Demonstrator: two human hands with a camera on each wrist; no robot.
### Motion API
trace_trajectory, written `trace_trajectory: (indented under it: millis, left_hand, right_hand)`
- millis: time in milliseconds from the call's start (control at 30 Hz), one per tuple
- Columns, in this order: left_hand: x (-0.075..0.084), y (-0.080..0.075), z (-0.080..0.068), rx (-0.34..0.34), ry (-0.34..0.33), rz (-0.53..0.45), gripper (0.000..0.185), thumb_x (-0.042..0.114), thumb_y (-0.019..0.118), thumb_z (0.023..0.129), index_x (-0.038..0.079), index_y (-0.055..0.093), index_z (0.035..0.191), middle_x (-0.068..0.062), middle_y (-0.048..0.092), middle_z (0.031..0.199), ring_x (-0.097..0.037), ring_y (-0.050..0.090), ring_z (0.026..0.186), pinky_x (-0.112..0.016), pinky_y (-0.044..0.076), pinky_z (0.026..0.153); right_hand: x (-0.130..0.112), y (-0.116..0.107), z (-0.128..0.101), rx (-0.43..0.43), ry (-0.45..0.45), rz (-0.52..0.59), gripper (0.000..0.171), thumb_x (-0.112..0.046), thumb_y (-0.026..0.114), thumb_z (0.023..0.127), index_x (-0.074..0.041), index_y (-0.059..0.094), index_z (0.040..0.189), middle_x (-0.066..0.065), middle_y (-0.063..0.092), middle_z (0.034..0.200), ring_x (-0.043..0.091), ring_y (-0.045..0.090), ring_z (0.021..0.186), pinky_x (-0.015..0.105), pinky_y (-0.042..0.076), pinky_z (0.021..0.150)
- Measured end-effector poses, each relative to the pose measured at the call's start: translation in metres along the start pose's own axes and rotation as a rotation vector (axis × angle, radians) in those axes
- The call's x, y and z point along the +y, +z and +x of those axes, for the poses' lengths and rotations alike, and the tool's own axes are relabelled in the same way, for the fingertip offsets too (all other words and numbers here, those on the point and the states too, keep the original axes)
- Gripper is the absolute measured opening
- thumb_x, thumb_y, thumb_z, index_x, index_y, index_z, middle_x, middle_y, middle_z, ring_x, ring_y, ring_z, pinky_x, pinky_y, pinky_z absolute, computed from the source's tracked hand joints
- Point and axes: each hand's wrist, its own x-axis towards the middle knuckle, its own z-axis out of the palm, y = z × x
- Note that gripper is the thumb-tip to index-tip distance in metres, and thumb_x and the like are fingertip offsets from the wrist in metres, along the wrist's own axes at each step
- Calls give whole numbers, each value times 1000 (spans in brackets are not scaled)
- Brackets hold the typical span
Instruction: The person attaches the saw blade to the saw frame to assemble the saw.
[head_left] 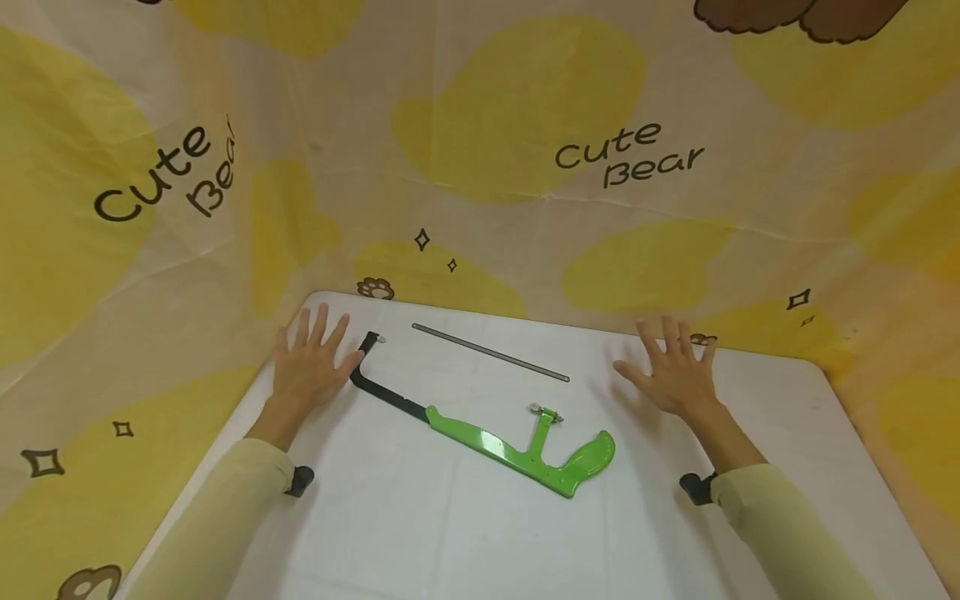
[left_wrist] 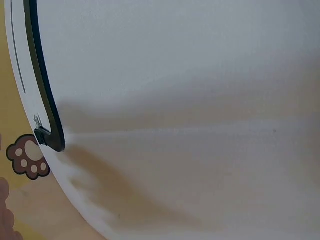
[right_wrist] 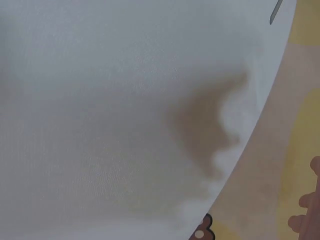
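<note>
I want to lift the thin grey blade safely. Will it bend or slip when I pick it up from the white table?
The blade is long, very thin and flat, so it will probably flex if lifted by one end. It lies flush on the smooth table, so fingertips may slide over it. It looks light and should not roll.
</note>
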Motion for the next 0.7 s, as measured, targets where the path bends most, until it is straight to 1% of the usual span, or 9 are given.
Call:
trace_trajectory:
  millis: [200,300,467,600,700]
  left_hand:
    - [12,2,1,-19,12,-32,72,55,39,102,13,23,158,-20,6,164,-42,-2,150,-66,-4,113]
    - [19,4,2,-18,23,-32,72,54,40,102,13,23,158,-19,7,165,-42,-1,150,-66,-2,113]
    - [30,6,3,-9,50,-37,73,55,42,101,13,24,158,-19,9,164,-42,2,150,-67,1,113]
    - [41,6,4,-9,66,-54,73,55,43,100,14,25,158,-19,9,164,-42,3,150,-67,1,113]
    - [51,6,4,-6,76,-91,73,54,45,100,13,27,157,-19,11,164,-42,6,150,-67,4,113]
  right_hand:
    - [-6,6,4,-6,-19,4,90,-73,38,92,-15,21,158,27,5,161,52,5,146,78,-4,104]
    - [-9,9,6,-10,-25,8,90,-73,39,92,-14,23,158,26,6,162,52,5,146,78,-4,104]
    - [-14,14,9,-25,-34,11,89,-73,41,92,-14,24,157,26,7,162,51,5,146,77,2,106]
    - [-20,15,10,-42,-36,38,88,-71,42,93,-14,24,158,26,7,162,51,6,147,76,8,107]
    - [-24,15,10,-55,-40,56,87,-69,44,93,-15,23,158,26,7,162,51,8,146,76,11,106]
